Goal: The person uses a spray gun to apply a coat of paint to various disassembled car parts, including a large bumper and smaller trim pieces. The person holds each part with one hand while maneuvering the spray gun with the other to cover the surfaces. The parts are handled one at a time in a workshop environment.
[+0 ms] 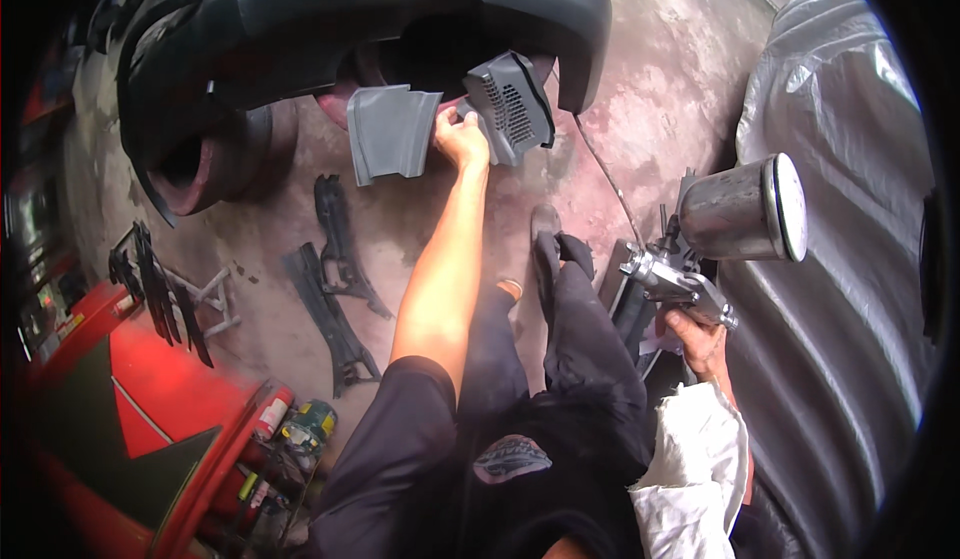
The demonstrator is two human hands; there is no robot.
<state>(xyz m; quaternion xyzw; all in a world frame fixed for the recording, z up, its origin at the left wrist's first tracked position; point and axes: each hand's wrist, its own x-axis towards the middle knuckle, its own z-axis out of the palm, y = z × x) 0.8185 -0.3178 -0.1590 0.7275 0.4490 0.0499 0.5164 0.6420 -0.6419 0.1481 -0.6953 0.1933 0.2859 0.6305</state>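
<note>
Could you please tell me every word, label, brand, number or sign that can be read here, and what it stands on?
Black shirt: an emblem with lettering, too small and distorted to read reliably.
Red-and-white can: print too small to read.
Green container: print too small and blurred to read.
Spray gun in the right hand: no lettering that I can make out.
So no text can be quoted.

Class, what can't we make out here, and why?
Head view: some fingers of the right hand, behind the spray gun.
Head view: contents of the metal cup, hidden by its walls.
Head view: part of the dark bumper, cut off by the top edge.
</note>
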